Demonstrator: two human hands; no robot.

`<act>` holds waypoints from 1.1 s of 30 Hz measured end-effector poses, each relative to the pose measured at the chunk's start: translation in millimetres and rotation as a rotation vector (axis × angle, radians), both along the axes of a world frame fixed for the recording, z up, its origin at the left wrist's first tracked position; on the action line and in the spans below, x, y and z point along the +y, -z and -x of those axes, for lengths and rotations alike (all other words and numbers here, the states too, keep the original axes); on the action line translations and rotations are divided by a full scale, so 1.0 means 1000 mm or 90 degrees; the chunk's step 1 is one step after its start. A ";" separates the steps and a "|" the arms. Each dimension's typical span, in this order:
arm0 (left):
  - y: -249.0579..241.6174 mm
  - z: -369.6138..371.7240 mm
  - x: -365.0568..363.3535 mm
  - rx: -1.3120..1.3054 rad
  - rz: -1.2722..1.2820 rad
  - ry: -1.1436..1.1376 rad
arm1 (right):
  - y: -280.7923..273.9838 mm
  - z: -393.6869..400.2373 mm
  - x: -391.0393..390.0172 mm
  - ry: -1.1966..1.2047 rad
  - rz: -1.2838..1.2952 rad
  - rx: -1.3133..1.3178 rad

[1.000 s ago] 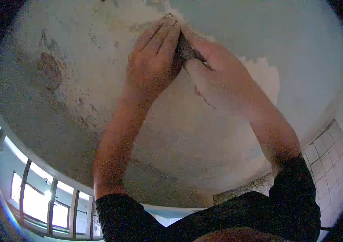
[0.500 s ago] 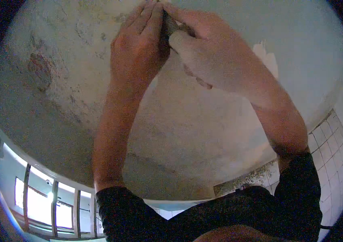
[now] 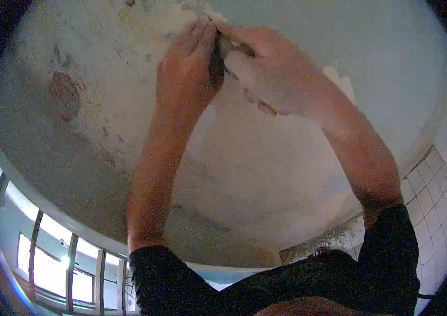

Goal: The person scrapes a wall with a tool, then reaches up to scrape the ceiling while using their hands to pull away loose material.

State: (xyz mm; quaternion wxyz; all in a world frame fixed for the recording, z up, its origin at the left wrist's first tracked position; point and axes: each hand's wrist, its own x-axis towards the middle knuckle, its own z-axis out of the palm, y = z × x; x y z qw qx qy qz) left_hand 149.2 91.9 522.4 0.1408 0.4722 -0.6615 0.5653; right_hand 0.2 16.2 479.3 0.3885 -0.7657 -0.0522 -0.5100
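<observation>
Both of my arms reach up to a stained, patchy ceiling surface (image 3: pixel 244 174). My right hand (image 3: pixel 270 68) is wrapped round a grey tool (image 3: pixel 227 46), perhaps a scraper; its far end is hidden between the hands. Beside it, my left hand (image 3: pixel 189 66) has its fingers pressed together near the tool's upper end, against the surface; what they hold, if anything, is hidden. Pale, whitish material (image 3: pixel 213 13) lies on the surface just beyond the fingertips.
A reddish-brown damaged patch (image 3: pixel 65 95) marks the surface at the left. A white smear (image 3: pixel 342 84) shows beyond my right forearm. White tiles (image 3: pixel 434 205) cover the wall at the right. Upright bars (image 3: pixel 71 268) stand before bright windows at the lower left.
Both hands appear slightly lower and the left one a little further right in view. The surface marks and windows have shifted too, as the view moved. The grip on the tool looks the same.
</observation>
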 end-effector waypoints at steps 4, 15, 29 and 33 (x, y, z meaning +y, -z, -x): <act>0.002 0.000 0.003 0.025 0.003 0.006 | -0.006 0.003 0.008 0.013 -0.051 0.064; -0.001 0.000 0.006 -0.022 0.013 0.012 | -0.006 -0.005 0.006 -0.012 -0.051 0.034; 0.002 -0.004 0.008 0.003 0.011 0.041 | 0.000 -0.007 0.018 0.026 0.002 -0.036; -0.005 -0.005 0.006 -0.011 0.034 0.016 | -0.006 -0.005 0.017 -0.067 -0.091 0.063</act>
